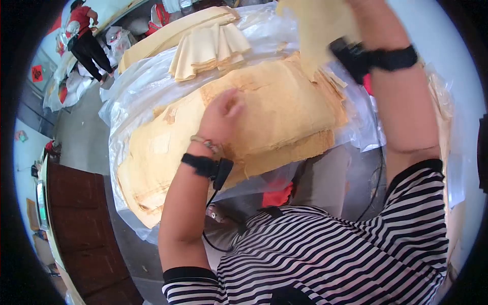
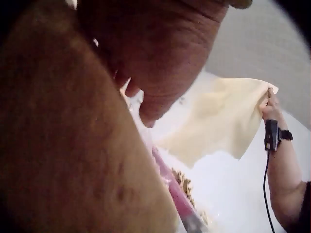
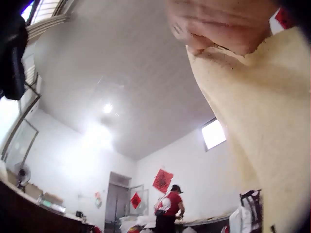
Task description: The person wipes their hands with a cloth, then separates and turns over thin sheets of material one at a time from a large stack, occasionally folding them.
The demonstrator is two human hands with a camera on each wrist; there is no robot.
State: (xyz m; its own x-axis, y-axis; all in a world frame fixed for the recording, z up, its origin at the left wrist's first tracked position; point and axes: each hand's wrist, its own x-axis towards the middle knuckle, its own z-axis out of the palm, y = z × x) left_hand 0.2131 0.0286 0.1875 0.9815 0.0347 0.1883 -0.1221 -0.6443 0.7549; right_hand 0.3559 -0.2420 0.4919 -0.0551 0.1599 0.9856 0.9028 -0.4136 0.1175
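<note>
My right hand is raised high and pinches the corner of a thin, cream-yellow sheet, which looks like tofu skin. From that hand the sheet hangs down toward the right end of a broad stack of similar sheets with ragged edges. In the right wrist view, the fingers grip its top edge. Over the middle of the stack is my left hand, blurred, its fingers loosely curled and holding nothing.
Clear plastic sheeting lies under the stack. Behind it are a fanned pile of sheets and a long folded pile. A person in a red top stands at the far left. A brown wooden cabinet is on the left.
</note>
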